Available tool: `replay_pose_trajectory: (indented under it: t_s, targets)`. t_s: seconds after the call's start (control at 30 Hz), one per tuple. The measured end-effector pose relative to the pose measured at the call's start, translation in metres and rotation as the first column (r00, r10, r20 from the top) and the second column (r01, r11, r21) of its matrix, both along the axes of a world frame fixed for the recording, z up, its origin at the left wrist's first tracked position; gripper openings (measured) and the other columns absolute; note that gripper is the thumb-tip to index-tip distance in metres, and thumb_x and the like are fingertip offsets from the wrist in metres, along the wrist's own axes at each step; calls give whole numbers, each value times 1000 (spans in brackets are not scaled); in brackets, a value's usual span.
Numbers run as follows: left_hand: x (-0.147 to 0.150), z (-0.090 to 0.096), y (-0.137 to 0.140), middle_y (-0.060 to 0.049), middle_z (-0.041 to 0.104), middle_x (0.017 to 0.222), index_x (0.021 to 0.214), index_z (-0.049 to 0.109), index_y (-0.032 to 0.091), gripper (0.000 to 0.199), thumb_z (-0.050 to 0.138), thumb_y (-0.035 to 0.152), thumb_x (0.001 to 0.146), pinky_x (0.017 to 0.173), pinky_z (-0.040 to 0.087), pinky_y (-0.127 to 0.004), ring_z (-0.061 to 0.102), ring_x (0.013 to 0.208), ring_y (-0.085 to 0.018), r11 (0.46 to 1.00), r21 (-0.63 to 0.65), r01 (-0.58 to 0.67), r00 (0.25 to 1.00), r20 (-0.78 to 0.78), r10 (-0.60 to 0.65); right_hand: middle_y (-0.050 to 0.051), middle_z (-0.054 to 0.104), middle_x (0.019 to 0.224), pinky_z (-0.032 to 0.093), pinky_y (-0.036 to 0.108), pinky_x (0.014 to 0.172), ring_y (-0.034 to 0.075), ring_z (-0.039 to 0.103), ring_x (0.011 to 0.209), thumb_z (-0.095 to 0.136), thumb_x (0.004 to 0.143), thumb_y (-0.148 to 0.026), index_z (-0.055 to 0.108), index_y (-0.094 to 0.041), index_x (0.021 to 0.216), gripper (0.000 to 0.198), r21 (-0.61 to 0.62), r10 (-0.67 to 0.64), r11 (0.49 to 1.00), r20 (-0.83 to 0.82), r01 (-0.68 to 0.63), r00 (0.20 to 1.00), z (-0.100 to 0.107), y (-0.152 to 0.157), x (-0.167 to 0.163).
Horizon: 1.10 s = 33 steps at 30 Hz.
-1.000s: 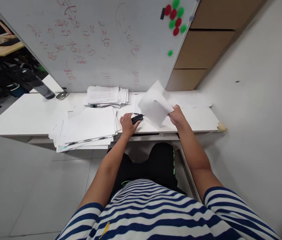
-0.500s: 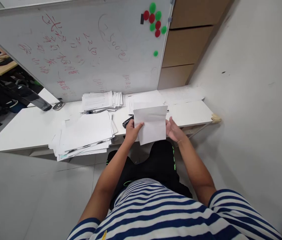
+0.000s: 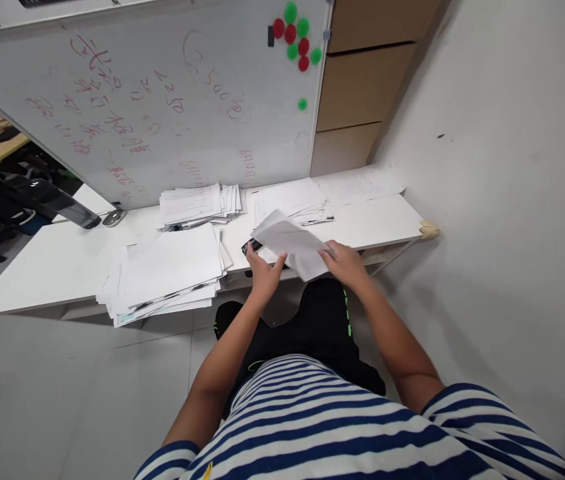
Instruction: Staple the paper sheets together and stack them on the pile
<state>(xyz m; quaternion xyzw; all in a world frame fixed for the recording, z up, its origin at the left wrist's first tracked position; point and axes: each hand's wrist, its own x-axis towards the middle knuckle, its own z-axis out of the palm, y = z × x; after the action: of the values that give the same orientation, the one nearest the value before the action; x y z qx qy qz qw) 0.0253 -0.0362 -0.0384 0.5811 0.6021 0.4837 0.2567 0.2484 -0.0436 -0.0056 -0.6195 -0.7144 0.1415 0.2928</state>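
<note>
My right hand (image 3: 346,263) pinches a folded white sheet of paper (image 3: 295,243) at its right end. The sheet hangs tilted over the front edge of the white table, its far corner pointing to the upper left. Just left of it is my left hand (image 3: 265,275), thumb and fingers spread apart. Its thumb is close to the sheet's lower edge; whether they touch I cannot tell. A small black object (image 3: 251,246), perhaps a stapler, lies at the fingertips of that hand, partly hidden by the sheet.
Paper stacks lie on the white table (image 3: 82,257): a large loose stack (image 3: 172,267) at front left, a smaller stack (image 3: 192,205) behind it, and another stack (image 3: 287,197) behind the held sheet. A dark bottle (image 3: 65,203) leans at left. The whiteboard (image 3: 162,153) stands behind; a wall is at right.
My right hand has closed on the sheet's right end, and the sheet has turned from upright to slanted. My left hand has let go of it and spread its fingers.
</note>
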Motion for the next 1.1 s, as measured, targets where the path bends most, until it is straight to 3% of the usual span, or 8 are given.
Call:
replay_pose_trajectory:
  t_s: [0.1, 0.23, 0.3, 0.4, 0.5, 0.63, 0.8, 1.1]
  targets:
    - [-5, 16, 9, -22, 20, 161, 153, 17, 21, 105, 79, 52, 74, 121, 29, -50, 20, 153, -35, 982, 178, -69, 993, -81, 85, 13, 73, 89, 39, 37, 78, 28, 65, 87, 46, 95, -24, 66, -17, 100, 22, 110, 152, 973, 353, -202, 923, 35, 14, 6]
    - [-21, 23, 38, -13, 61, 129, 141, 44, 22, 77, 76, 48, 76, 99, 50, -40, 60, 120, -28, 994, 63, 91, 992, 78, -96, 13, 73, 94, 38, 38, 84, 27, 64, 93, 44, 96, -21, 67, -16, 99, 23, 147, 227, 939, 413, -310, 882, 65, 31, 1]
    - [-30, 16, 48, -9, 70, 106, 122, 60, 20, 55, 74, 47, 76, 86, 53, -36, 67, 100, -25, 996, -22, 89, 979, 186, -83, 11, 73, 97, 40, 39, 87, 26, 64, 95, 50, 94, -24, 68, -18, 97, 19, 141, 231, 951, 266, -275, 936, 62, 42, 2]
    - [-35, 1, 51, -6, 73, 95, 101, 69, 17, 40, 74, 47, 74, 79, 53, -33, 67, 91, -24, 996, -67, 52, 955, 295, -30, 7, 74, 105, 46, 38, 88, 24, 64, 98, 66, 83, -39, 68, -21, 99, 24, 72, 153, 988, -250, -139, 956, 33, 61, 8]
    - [-35, -10, 47, -6, 74, 95, 100, 70, 17, 41, 75, 46, 72, 79, 52, -33, 67, 89, -22, 995, -75, 67, 934, 354, -36, 6, 75, 105, 51, 38, 90, 23, 66, 100, 80, 65, -51, 67, -21, 107, 54, -75, 34, 989, -729, -129, 684, -8, 73, 8]
    - [-36, -16, 47, -4, 72, 92, 99, 69, 18, 41, 76, 46, 70, 81, 52, -33, 66, 86, -20, 991, -74, 110, 926, 370, -76, 5, 76, 96, 51, 40, 94, 23, 67, 96, 86, 57, -51, 71, -20, 97, 53, -144, -53, 978, -874, -152, 484, -36, 72, -4]
    - [-41, -20, 50, 1, 64, 78, 91, 65, 20, 30, 73, 43, 73, 75, 51, -30, 59, 75, -15, 992, -37, 124, 958, 267, -110, 4, 76, 99, 52, 38, 92, 23, 68, 97, 83, 61, -49, 74, -20, 98, 47, -102, -51, 993, -844, -66, 534, -37, 63, -16]
    - [-24, -27, 37, -6, 70, 92, 101, 70, 18, 47, 69, 59, 79, 85, 53, -37, 64, 93, -25, 974, -74, 215, 949, 253, -191, 4, 75, 90, 53, 39, 88, 25, 67, 92, 73, 73, -55, 74, -19, 94, 41, -181, -138, 984, -740, 2, 658, -55, 39, -26]
